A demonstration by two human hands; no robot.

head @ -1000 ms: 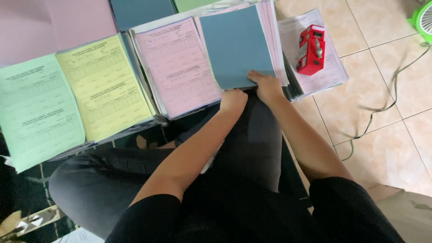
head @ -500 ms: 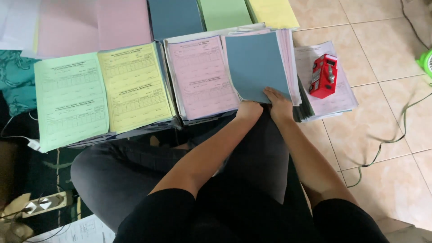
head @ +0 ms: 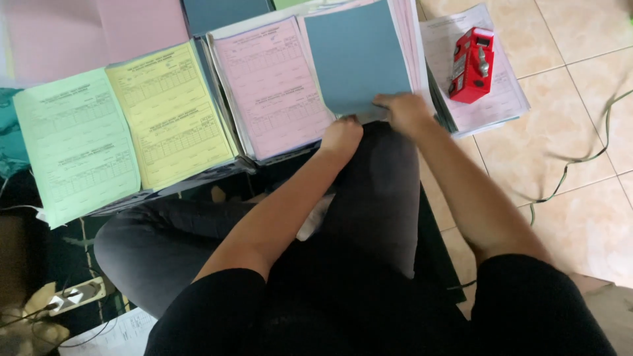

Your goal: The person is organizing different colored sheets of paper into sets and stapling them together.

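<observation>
Grip: both hands, left hand (head: 341, 136) and right hand (head: 403, 111), pinch blue sheet (head: 356, 56) near edge | long axis points away

— What's that on top of the pile?

— A plain blue-grey sheet (head: 356, 56), blank and flat, tilted a little, its lower edge pinched at the near edge of the paper stack (head: 414, 39).

— And the pile under it?

— Pink printed forms, edges fanning out along its right side.

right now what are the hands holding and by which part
Both hands, left and right, grip the blue sheet by its near bottom edge, on top of a pink stack.
</observation>
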